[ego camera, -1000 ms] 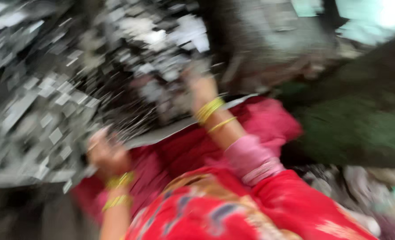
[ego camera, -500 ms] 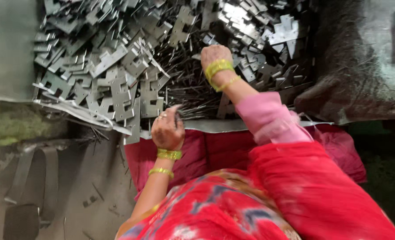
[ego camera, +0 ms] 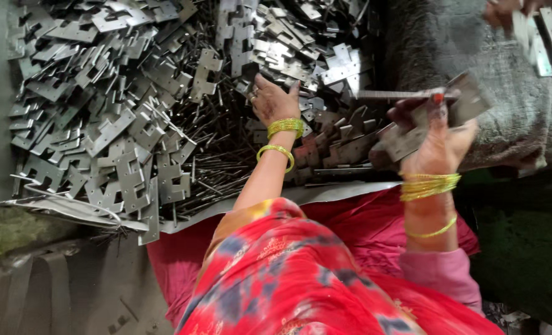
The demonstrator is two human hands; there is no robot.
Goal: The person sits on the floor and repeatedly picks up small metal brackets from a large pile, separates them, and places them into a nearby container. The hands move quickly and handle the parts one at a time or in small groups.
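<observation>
Hinge plates (ego camera: 421,127), flat and grey, sit clamped in our right hand (ego camera: 437,139) at about three o'clock, with a thin metal pin (ego camera: 397,94) lying across their top. They look stiff, hard-edged and light for one or two, so we judge the flat faces the safest place to pinch, thumb on top, fingers underneath, away from the cut edges. Our left hand (ego camera: 273,99) rests with spread fingers on the pile of loose plates (ego camera: 133,118), gripping nothing that we can make out. That pile fills the frame from nine to twelve o'clock, plates interlocked and likely to snag one another when lifted. Dark pins (ego camera: 217,170) lie scattered below it, slim and probably slippery. At one o'clock another person's hand (ego camera: 502,11) holds further plates (ego camera: 546,40) above a grey sackcloth (ego camera: 474,56). Red cloth (ego camera: 363,223) covers our lap at six o'clock.
</observation>
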